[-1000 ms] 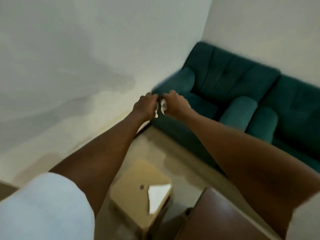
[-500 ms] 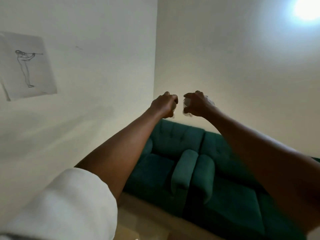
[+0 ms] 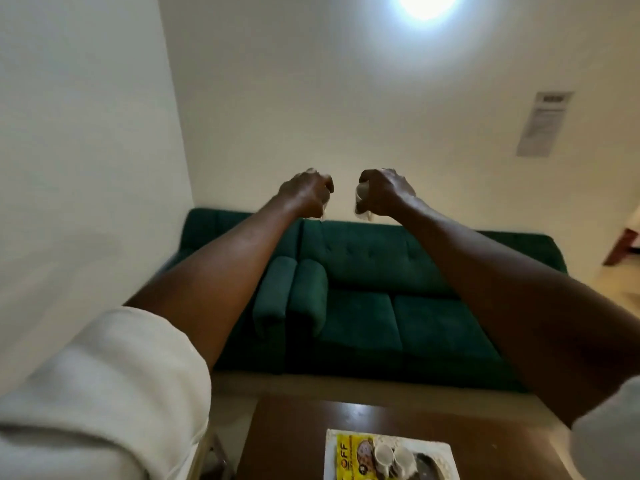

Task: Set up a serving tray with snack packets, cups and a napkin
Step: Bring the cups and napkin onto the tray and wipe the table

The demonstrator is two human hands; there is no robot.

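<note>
Both arms are stretched out in front of me at chest height, over the green sofa. My left hand [image 3: 306, 194] is curled, and a thin pale sliver [image 3: 323, 217] shows under its fingers. My right hand [image 3: 384, 192] grips a small pale, crumpled piece [image 3: 362, 201]; what it is I cannot tell. The two hands are a little apart. Far below them, at the bottom edge, a white tray [image 3: 445, 452] lies on the brown table [image 3: 287, 441]. On the tray are a yellow snack packet [image 3: 349, 457], two white cups [image 3: 394, 459] and a dark packet [image 3: 429, 467].
A green sofa [image 3: 398, 317] with two padded armrests stands against the far wall behind the table. A white wall runs along the left. A paper notice [image 3: 543, 123] hangs at the upper right, and a bright lamp [image 3: 427, 3] glares at the top.
The view has swung up and to the right, from the floor and a small stool to the sofa and table. My hands have drawn apart, each keeping its pale piece.
</note>
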